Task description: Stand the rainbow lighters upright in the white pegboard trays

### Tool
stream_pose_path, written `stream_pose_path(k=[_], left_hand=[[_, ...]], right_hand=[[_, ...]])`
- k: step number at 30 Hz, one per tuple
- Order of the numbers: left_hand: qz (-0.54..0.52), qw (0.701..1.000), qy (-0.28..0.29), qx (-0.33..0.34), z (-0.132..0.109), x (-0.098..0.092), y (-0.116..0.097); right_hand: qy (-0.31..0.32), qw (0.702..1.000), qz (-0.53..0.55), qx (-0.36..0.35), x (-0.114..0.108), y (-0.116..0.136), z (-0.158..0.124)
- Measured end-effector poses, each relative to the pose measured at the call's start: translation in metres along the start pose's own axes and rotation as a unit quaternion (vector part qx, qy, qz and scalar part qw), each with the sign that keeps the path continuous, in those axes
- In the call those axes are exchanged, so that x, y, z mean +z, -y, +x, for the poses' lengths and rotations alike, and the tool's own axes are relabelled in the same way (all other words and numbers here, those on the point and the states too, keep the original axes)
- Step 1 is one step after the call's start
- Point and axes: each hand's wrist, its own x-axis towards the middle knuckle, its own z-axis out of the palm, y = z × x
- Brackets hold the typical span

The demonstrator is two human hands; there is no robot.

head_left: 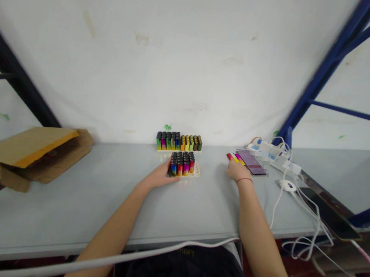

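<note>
My left hand (160,177) grips the left side of a pale tray (197,171), its thumb along the front edge. Upright lighters (182,164) with dark tops and bright, many-coloured bodies fill most of this tray, and bare slots show at its right end. Farther right, my right hand (236,170) is closed at the near ends of a few lighters lying flat: a red lighter (229,156), a yellow lighter (234,157) and a magenta one. The fingertips are partly hidden there; they appear to pinch a lighter.
Behind the tray, by the wall, stand more upright lighters (168,141), including yellow and olive ones (191,143). A phone (252,162) lies beside my right hand. White power strips (275,154) and cables are at right, an open cardboard box (31,151) at left. A white cable (171,248) crosses the near edge.
</note>
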Motion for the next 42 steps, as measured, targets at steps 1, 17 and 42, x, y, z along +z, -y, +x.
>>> stream_pose_path(k=[1,17,42], left_hand=[[0.0,1.0,0.0,-0.001,0.0,0.0,0.0],[-0.002,1.0,-0.005,0.002,0.002,0.001,0.004],[-0.016,1.0,-0.006,0.013,0.001,0.001,-0.001]], right_hand=[[0.007,1.0,-0.008,-0.011,0.001,0.001,0.0],[-0.072,0.974,-0.043,-0.209,0.027,0.045,0.015],[0.004,0.738,0.659,-0.148,0.046,0.078,0.006]])
